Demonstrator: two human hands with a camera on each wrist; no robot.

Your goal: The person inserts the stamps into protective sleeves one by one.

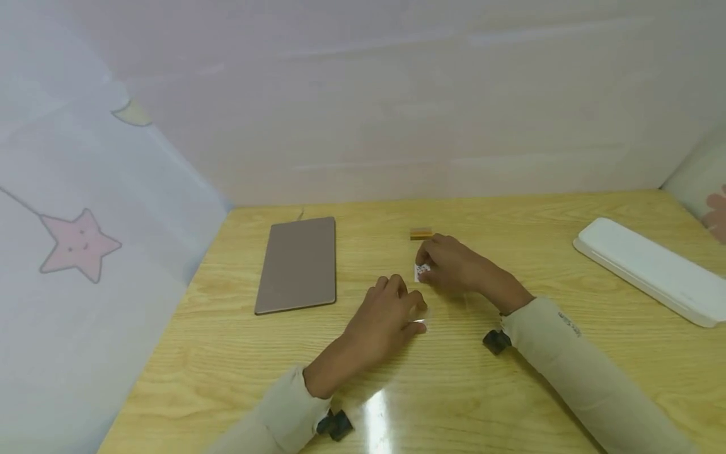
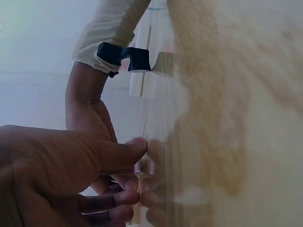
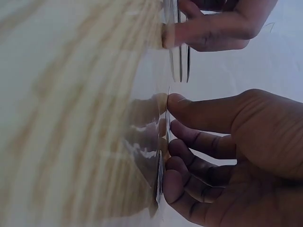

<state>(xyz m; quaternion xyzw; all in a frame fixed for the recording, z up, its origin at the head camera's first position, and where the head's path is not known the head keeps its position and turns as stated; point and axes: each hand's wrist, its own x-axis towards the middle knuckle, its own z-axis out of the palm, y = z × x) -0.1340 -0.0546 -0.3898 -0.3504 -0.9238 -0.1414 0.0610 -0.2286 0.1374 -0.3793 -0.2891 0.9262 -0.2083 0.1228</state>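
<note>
On a pale wooden table (image 1: 510,391) both hands work close together. My right hand (image 1: 426,263) has its fingertips curled on a small white printed card (image 1: 421,273); in the right wrist view the thumb and fingers (image 3: 189,106) meet the thin card edge (image 3: 163,156) at the table surface. Just nearer me, my left hand (image 1: 416,315) pinches a thin clear plastic piece (image 1: 421,325) between thumb (image 2: 128,151) and fingers, its edge (image 2: 142,172) against the wood. A small brown block (image 1: 420,234) lies just beyond the right hand.
A flat brown pad (image 1: 297,263) with a thin cable lies at the left rear. A long white case (image 1: 652,271) lies at the right. Pale fabric walls, one with a pink star (image 1: 79,243), close in the table on three sides.
</note>
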